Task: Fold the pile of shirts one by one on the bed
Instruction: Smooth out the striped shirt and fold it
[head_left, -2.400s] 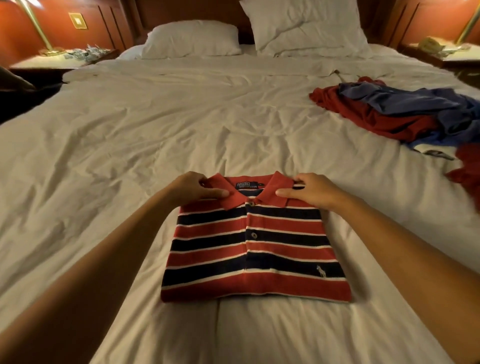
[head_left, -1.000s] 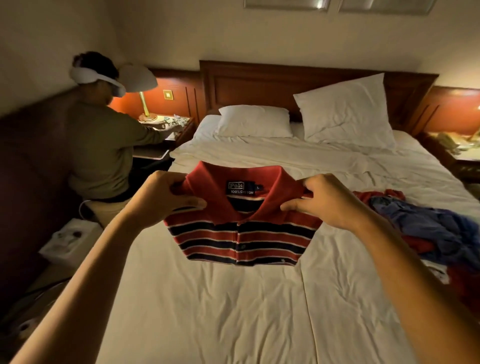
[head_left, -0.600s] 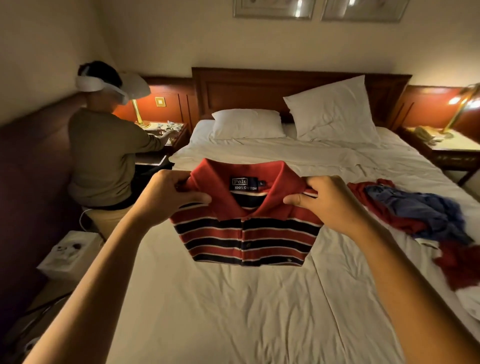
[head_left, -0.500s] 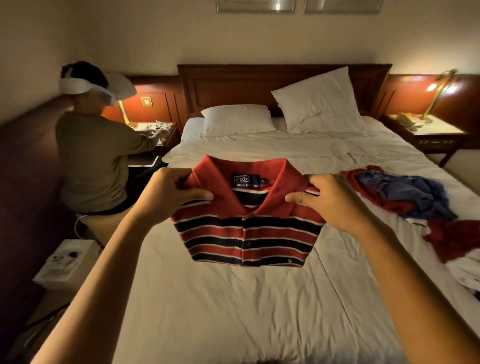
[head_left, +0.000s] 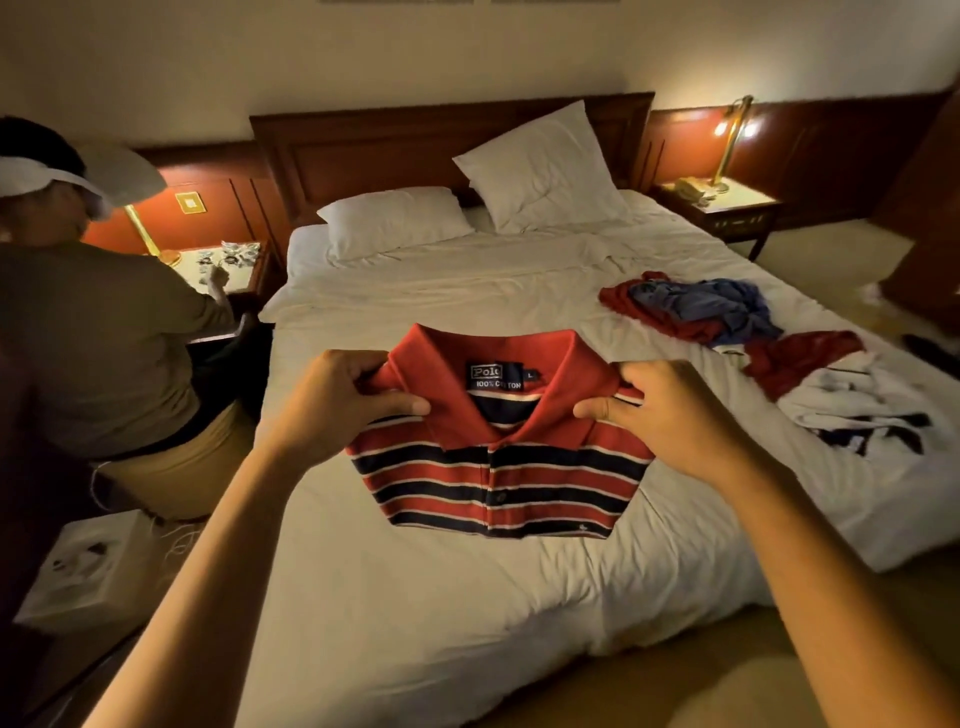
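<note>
Shirt: a folded polo shirt (head_left: 498, 467), striped red, navy and white, hung from both hands over the middle of the bed (head_left: 441, 597). Its red collar was uppermost and the neck label faced the holder.
Left hand: the left hand (head_left: 332, 400) gripped the shirt's shoulder just left of the collar. The thumb lay across the front and the fingers were curled round behind, clamped on the cloth.
Right hand: the right hand (head_left: 670, 410) held the other shoulder the same way, thumb in front and fingers folded tight on the fabric.
Lower edge: it hung straight, but I could not tell whether it touched the sheet.
Pile: the pile (head_left: 727, 322) of loose red, blue and white shirts lay crumpled on the bed's right side, well apart from the held shirt.
Pillows: one white pillow (head_left: 395, 218) lay flat at the head of the bed. A second, the propped pillow (head_left: 540, 166), leaned on the wooden headboard (head_left: 363, 150).
Right side: a lit lamp (head_left: 732, 135) stood on the nightstand (head_left: 727, 208).
Left side: a seated person (head_left: 104, 338) with a white band round the head had their back turned, one hand on the left table (head_left: 228, 260).
Floor: a white box (head_left: 88, 566) sat just beside that person.
</note>
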